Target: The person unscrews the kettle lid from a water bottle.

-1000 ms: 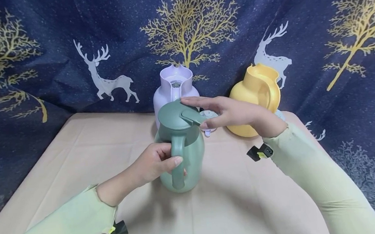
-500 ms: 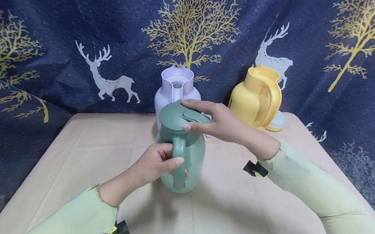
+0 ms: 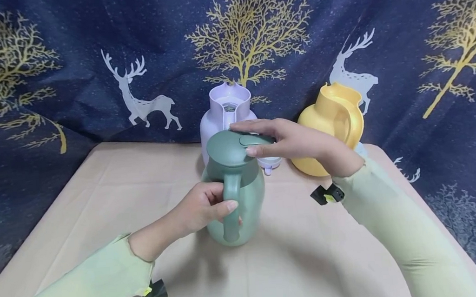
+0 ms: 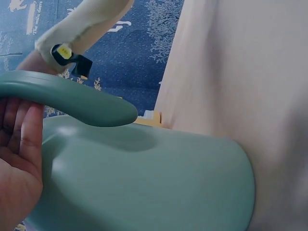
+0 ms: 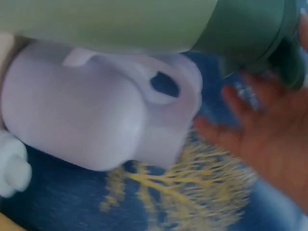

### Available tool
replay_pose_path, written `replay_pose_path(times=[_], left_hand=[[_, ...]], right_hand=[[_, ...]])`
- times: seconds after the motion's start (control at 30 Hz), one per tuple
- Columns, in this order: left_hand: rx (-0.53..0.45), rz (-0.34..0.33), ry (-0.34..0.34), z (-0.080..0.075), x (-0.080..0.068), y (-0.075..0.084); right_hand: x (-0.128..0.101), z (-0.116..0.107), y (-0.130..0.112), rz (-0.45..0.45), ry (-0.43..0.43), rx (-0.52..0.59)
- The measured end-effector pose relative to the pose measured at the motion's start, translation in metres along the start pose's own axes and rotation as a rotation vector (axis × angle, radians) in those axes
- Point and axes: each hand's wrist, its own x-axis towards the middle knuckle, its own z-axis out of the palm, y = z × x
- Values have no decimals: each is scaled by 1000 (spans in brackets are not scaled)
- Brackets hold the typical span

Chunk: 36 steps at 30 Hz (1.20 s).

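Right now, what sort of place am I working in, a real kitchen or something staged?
Likely a staged tabletop set, not a kitchen: a dark blue backdrop cloth printed with deer and gold trees hangs behind a table under a beige cloth, and three jugs stand there: green, lilac, yellow.

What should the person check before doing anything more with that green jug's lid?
1. Left hand grips the green jug by its handle: ok.
2. Right hand rests on the lid: ok.
3. Jug stands upright on the table: ok.
4. Lid fully seated: cannot tell.
5. Space from the lilac jug right behind: not ok, very close.
6. Yellow jug away from the elbow: ok.
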Motion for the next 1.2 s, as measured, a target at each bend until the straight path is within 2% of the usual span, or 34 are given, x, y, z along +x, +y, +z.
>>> replay_pose_path(times=[0.07,0.13,0.23,0.33,0.4,0.53,0.67,0.77,0.83,0.9,1.07,1.13,1.2], left_hand=[[2,4,1,1,1,-1],[2,9,3,1,1,-2],[10,14,5,0,2,-3],[19,19,5,0,2,-3],[25,24,8,0,1,-3],[19,30,9,0,0,-3],[3,16,5,1,1,-3],[-8,8,2,1,0,-4],[-7,13,-1,1,0,-4],[-1,24,-7,1,0,-5],[22,41,-14,1,1,-4],[25,42,-13,0,1,-4],[24,37,-9,0,1,-3]], right_hand=[[-5,7,-10,54,107,-102],[-7,16,-18,69,210,-186],[-7,29,-22,26,323,-237],[-6,35,-18,-18,381,-241],[-4,34,-14,-46,376,-217],[-1,24,-6,-89,283,-186],[-3,12,-4,-76,172,-188],[-4,10,-10,-26,137,-197],[-4,14,-15,6,159,-207],[-3,21,-19,14,222,-223],[2,38,-16,-48,404,-236],[3,39,-12,-78,420,-222],[4,36,-8,-106,402,-204]])
